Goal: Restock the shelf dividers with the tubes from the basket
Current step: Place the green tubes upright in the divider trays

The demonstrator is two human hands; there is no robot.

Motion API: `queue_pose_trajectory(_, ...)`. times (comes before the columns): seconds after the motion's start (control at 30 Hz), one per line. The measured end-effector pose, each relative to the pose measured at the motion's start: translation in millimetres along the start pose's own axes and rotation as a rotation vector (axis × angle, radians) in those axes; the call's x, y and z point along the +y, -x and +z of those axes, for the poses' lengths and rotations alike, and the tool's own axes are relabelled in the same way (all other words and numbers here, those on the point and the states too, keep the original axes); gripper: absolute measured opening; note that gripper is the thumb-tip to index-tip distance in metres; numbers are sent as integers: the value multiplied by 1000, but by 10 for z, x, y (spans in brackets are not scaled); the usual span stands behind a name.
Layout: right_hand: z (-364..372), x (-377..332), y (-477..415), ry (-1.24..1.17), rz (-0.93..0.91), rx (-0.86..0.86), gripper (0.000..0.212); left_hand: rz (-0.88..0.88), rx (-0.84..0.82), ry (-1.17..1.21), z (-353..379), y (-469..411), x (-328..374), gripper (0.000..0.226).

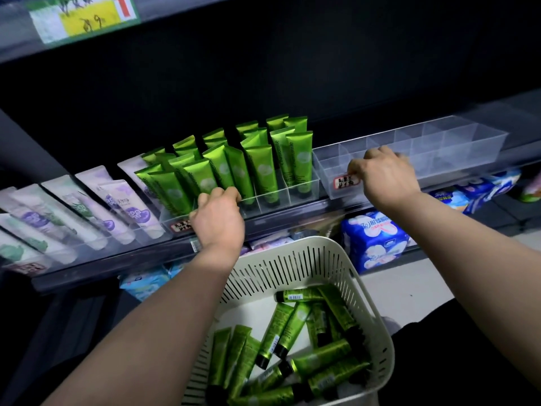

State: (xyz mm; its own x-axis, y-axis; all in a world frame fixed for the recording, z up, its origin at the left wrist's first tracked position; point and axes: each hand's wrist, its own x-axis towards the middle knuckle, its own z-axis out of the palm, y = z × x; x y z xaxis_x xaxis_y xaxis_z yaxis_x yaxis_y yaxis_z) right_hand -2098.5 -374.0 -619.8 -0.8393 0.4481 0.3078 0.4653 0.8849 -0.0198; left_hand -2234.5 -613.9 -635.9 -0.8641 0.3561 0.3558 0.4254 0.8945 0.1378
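A white slotted basket sits below the shelf and holds several green tubes lying loose. On the shelf a clear divider tray stands filled with upright green tubes. My left hand grips the front edge of this filled tray, fingers curled over the rim. To its right an empty clear divider tray stands on the shelf. My right hand grips that tray's front wall near its red-edged label.
White and purple tubes fill dividers at the left of the shelf. Blue and white soft packs lie on the lower shelf behind the basket. A shelf with a yellow price tag hangs above.
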Motion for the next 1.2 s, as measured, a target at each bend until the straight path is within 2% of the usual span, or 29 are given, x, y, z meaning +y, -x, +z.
queue_pose_trajectory(0.13,13,-24,-25,-1,-11,-5,32,-29,-5,29,33,-58,20,11)
queue_pose_trajectory(0.33,10,16,-34,5,-25,-11,33,4,45,-12,164,-254,77,11)
queue_pose_trajectory(0.57,3,63,-80,-24,-47,-45,37,-4,30,-59,340,-672,115,13)
queue_pose_trajectory(0.67,3,31,-131,-26,-55,-61,35,-17,40,-43,387,-715,129,18)
queue_pose_trajectory(0.8,27,-39,-155,-16,-57,-53,34,-69,38,56,396,-527,119,37)
queue_pose_trajectory(0.93,-19,-79,-150,-4,-58,-59,35,90,-64,-65,380,-320,63,50)
queue_pose_trajectory(1.1,-63,-70,-102,22,-43,-64,35,-51,-144,17,338,-214,18,53)
queue_pose_trajectory(1.2,-100,-92,-79,23,-54,-83,34,-61,-207,110,315,-266,8,53)
